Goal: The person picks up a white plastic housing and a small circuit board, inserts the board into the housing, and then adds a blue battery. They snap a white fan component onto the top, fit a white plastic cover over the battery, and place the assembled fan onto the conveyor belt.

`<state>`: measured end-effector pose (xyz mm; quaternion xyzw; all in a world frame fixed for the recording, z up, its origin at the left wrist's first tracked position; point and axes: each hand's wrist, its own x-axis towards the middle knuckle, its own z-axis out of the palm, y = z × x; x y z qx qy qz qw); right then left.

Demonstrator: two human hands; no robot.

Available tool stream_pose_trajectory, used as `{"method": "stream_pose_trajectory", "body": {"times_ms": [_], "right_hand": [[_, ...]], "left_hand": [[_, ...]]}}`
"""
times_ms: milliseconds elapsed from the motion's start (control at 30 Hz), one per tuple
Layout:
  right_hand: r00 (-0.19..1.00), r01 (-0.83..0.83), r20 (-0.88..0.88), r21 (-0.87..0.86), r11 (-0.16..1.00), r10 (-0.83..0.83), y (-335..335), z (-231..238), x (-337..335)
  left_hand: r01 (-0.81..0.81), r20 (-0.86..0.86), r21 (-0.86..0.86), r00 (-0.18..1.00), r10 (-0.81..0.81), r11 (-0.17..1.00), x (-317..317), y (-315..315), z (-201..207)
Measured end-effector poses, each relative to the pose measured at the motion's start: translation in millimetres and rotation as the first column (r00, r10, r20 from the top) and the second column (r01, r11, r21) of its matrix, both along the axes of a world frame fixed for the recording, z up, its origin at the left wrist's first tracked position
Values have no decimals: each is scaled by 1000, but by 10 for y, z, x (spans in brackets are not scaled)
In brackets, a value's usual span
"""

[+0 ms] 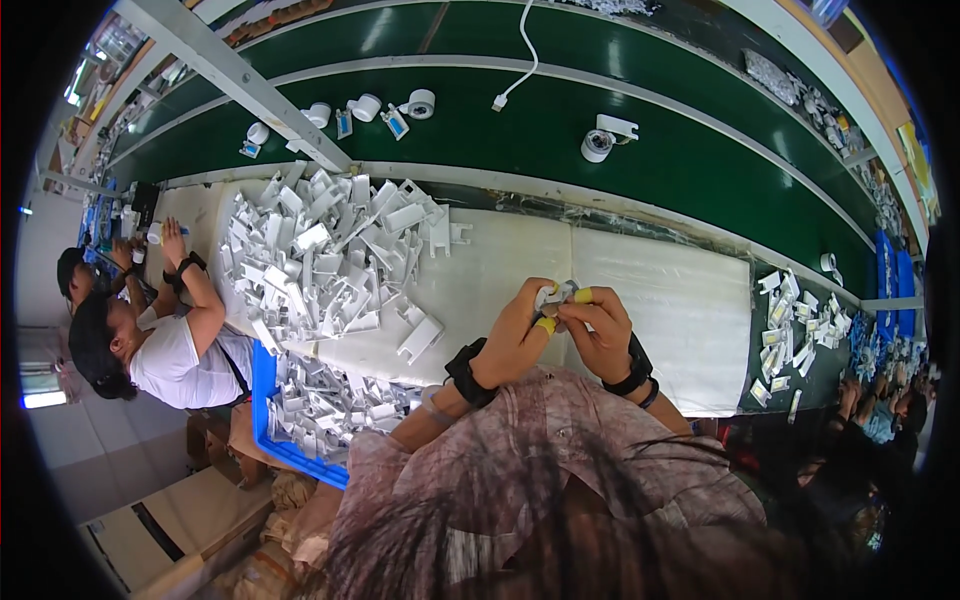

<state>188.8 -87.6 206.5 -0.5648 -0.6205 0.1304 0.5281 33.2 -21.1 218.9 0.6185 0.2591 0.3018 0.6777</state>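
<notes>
Close together over the pale work surface (655,310), both my hands are closed around one small white plastic part (546,297). My left hand (512,337) grips it from the left, with a yellow cover on a fingertip. From the other side my right hand (600,335) pinches at the same part, and yellow covers show there too. The fingers hide much of the part, so its exact kind cannot be made out. Dark bands circle both wrists. Left of my hands lies a loose white plastic bracket-like piece (421,335).
A heap of white plastic pieces (320,250) covers the table's left; a blue bin (262,400) below holds more. Beyond runs a green conveyor belt (460,130) with white round-headed units (597,146) and a hanging white cable (527,50). People work at left (190,350); more pieces (790,335) lie right.
</notes>
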Motion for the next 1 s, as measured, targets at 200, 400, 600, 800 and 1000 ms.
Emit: {"method": "stream_pose_trajectory", "body": {"times_ms": [200, 400, 600, 800, 1000], "right_hand": [[1000, 17, 0, 6, 1000, -17, -15, -45, -4], [999, 18, 50, 28, 999, -19, 24, 62, -2], [999, -6, 52, 20, 1000, 5, 51, 116, 49], [1000, 6, -3, -20, 1000, -6, 13, 51, 32], [1000, 8, 16, 13, 1000, -9, 15, 39, 34]], "left_hand": [[-3, -47, 22, 999, 4, 1000, 11, -7, -1], [18, 40, -97, 999, -14, 995, -13, -13, -23], [-25, -82, -69, 996, 19, 997, 13, -25, 84], [-28, -146, 36, 989, 33, 999, 22, -32, 41], [-24, -178, 35, 984, 29, 999, 40, -37, -12]]}}
